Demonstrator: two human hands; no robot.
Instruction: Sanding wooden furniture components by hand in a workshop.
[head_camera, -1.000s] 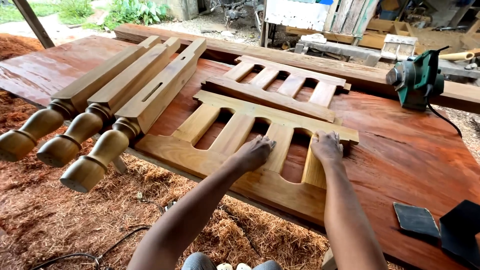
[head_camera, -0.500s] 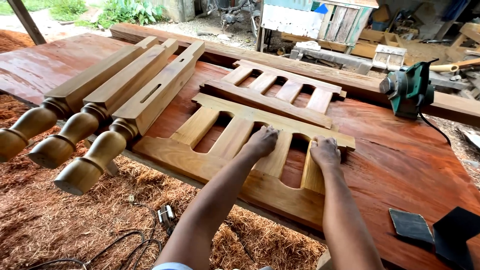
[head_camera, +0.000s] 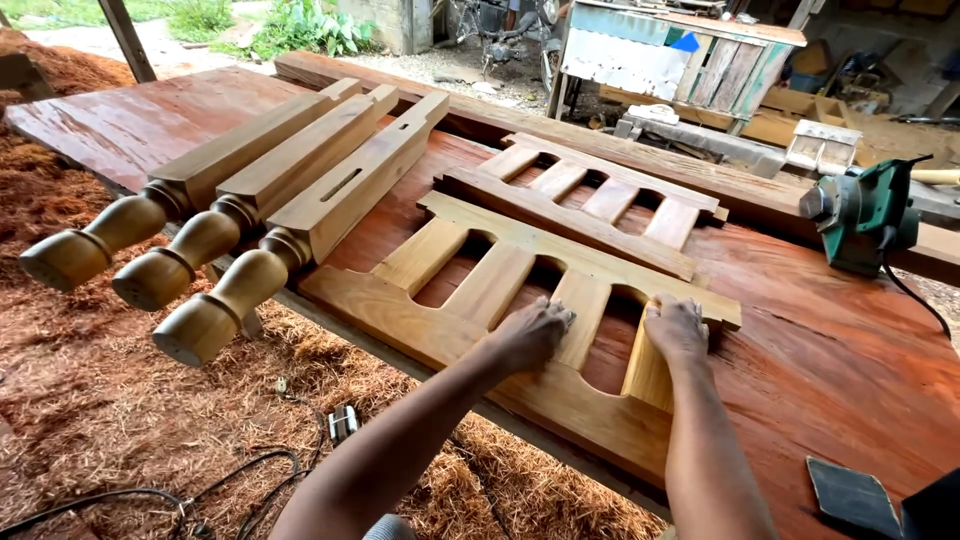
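My left hand (head_camera: 535, 332) lies knuckles up on the near slatted wooden frame (head_camera: 500, 330), its fingers curled down over one of the upright slats, gripping nothing loose. My right hand (head_camera: 677, 327) rests flat on the next slat to the right, fingers close together and pressed onto the wood, close under the frame's top rail. Both hands touch the frame and neither lifts it.

The frame lies flat on a broad reddish plank table (head_camera: 830, 370), its lower rail along the table's near edge. Just beyond the frame, touching or nearly touching its top rail, lies a second, smaller slatted frame (head_camera: 590, 200). To the left of the frame lie three turned wooden legs (head_camera: 260, 210) side by side, their rounded feet sticking out past the table's edge over the wood shavings (head_camera: 150, 420) on the ground. Well to the right of the frame and farther back sits a green power planer (head_camera: 860, 215), its cord trailing down the table. Near the frame's lower right corner lies a dark sanding sheet (head_camera: 850, 497). Black cables (head_camera: 230, 480) snake over the shavings below the frame.
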